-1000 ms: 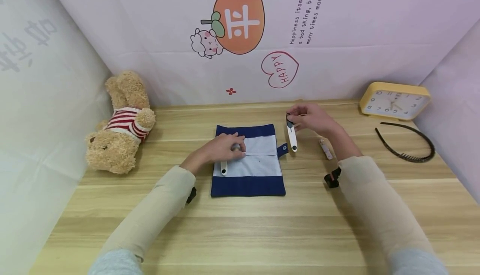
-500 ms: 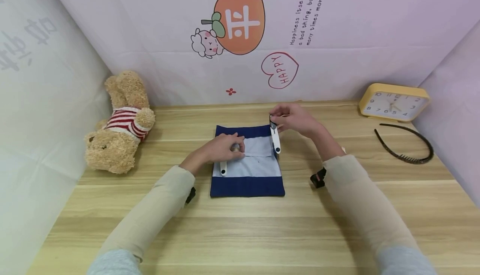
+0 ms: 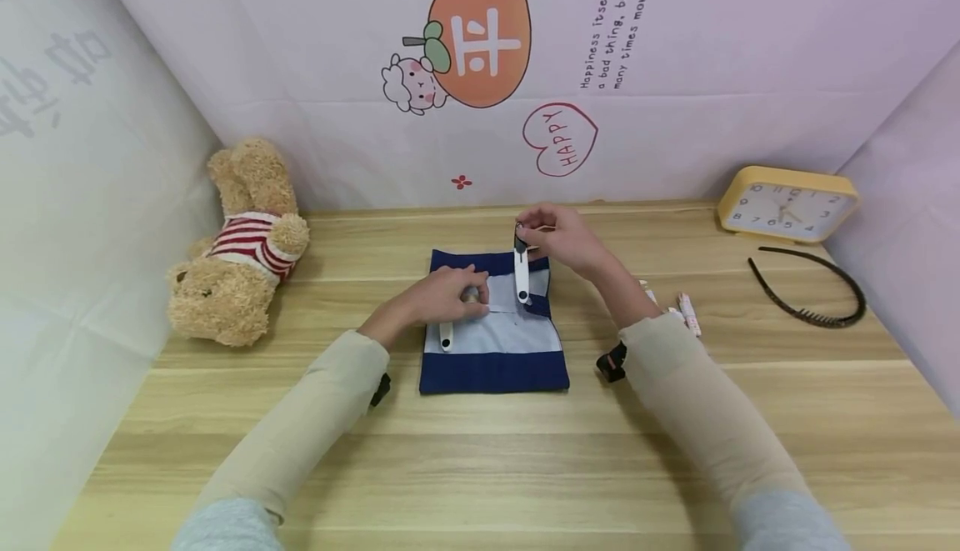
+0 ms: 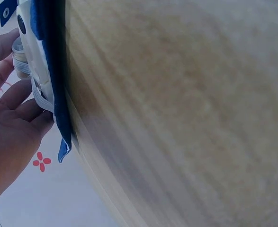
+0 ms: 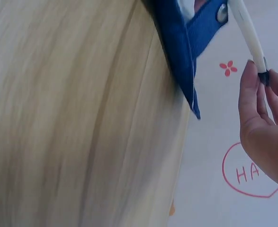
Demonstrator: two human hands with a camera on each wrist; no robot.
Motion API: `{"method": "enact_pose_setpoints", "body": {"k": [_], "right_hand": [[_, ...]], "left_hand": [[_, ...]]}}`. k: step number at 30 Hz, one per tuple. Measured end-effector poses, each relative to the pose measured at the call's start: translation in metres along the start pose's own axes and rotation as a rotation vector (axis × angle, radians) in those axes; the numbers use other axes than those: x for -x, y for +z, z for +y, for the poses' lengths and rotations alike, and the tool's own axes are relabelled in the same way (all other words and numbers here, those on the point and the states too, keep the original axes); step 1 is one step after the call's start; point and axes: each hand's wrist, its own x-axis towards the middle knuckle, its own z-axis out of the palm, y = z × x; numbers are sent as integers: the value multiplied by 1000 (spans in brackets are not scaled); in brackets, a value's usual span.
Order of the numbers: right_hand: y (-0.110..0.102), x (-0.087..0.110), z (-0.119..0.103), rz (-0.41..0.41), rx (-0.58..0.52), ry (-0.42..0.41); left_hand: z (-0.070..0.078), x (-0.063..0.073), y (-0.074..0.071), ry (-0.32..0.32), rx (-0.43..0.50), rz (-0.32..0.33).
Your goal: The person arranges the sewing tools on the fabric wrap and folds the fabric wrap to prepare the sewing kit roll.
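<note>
Pouch (image 3: 493,373) on table (image 3: 487,468), seemingly cloth walls (image 3: 337,155)

Matt navy cloth pouch (image 3: 495,374) with paler cloth lining (image 3: 513,335), shiny metal-looking snap (image 5: 222,13), smooth white plastic-looking tool (image 3: 522,278), smooth wood-grained desk (image 3: 480,468), rough curly plush bear (image 3: 225,305), knitted striped sweater (image 3: 243,238), smooth yellow plastic-looking clock (image 3: 787,202), dark plastic-looking headband (image 3: 825,319), creased matt cloth-like backdrop (image 3: 337,142)

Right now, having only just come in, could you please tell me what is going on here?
A person's right hand pinches the dark end of a white tool over an opened blue case. The left hand is at the case's left side, beside a small clear roll; whether it grips that is hard to tell. Another white tool lies partly under that hand. A teddy bear, yellow clock and headband are farther out.
</note>
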Motion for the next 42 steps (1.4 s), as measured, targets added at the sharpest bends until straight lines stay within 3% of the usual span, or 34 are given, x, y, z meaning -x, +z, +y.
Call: {"method": "enact_pose_setpoints", "body": {"k": [18, 27, 31, 42], "right_hand": [[27, -12, -1, 38, -76, 17], [37, -16, -3, 32, -100, 75], [38, -16, -2, 4, -64, 105], [38, -14, 2, -143, 165, 137]], "left_hand": [[-1, -1, -1, 2, 13, 12], [0, 1, 0, 36, 1, 19], [0, 1, 0, 37, 4, 19], [1, 1, 1, 21, -10, 17]]}}
